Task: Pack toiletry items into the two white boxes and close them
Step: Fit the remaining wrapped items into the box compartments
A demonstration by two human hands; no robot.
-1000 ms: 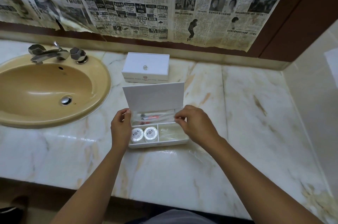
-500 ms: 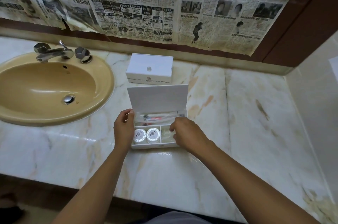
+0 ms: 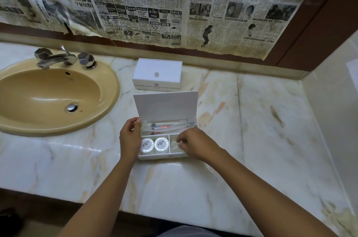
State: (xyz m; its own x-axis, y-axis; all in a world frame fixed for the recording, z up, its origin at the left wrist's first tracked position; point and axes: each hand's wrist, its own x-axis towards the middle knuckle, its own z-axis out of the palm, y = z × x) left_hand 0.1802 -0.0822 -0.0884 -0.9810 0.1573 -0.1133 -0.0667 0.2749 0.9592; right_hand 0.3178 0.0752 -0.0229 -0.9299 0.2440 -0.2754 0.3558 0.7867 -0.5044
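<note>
On the marble counter (image 3: 271, 149) the open box (image 3: 164, 156) sits nearest, lid (image 3: 166, 107) standing upright at its far edge. The left hand (image 3: 130, 138) curls round the box's left wall, thumb at the rim. The right hand (image 3: 195, 143) reaches into the front right compartment, fingertips pinching a clear packet (image 3: 174, 144) and covering the box's right end. Two round soaps (image 3: 155, 145) lie side by side in the front left compartment; wrapped toothbrush kits (image 3: 166, 125) fill the long back compartment. Just behind stands one closed box (image 3: 157, 73). One tan sink (image 3: 48, 97) with a tap (image 3: 58, 58) lies to the left. Newspaper (image 3: 174, 4) covers the wall beyond.
</note>
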